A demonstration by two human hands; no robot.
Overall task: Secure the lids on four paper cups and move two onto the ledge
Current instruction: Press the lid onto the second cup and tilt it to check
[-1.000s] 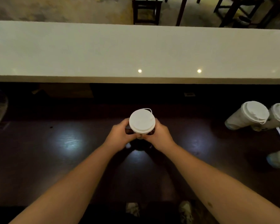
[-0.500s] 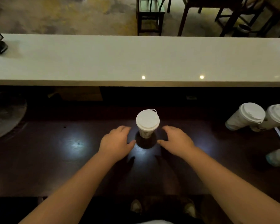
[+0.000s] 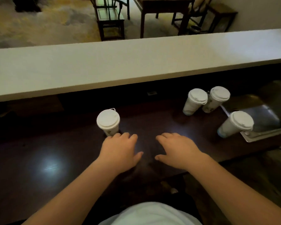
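Note:
A white paper cup with a lid (image 3: 108, 122) stands upright on the dark counter (image 3: 47, 151), just beyond my left hand (image 3: 120, 151). That hand hovers palm down with relaxed fingers, its fingertips near the cup's base. My right hand (image 3: 177, 150) is spread the same way, holding nothing. Two lidded cups (image 3: 195, 101) (image 3: 216, 99) stand together at the right rear. A third lidded cup (image 3: 236, 124) stands by the sink's edge. The long white ledge (image 3: 136, 62) runs above the counter, with no cup on it.
A metal sink (image 3: 266, 114) is set into the counter at the far right. Beyond the ledge are wooden chairs (image 3: 110, 18) and a table (image 3: 165, 10) on a pale floor. The counter's front edge lies under my forearms.
Both hands let go of the middle cup and drew back toward me, then shifted right. The view swung right, bringing the sink and all three right-hand cups into sight.

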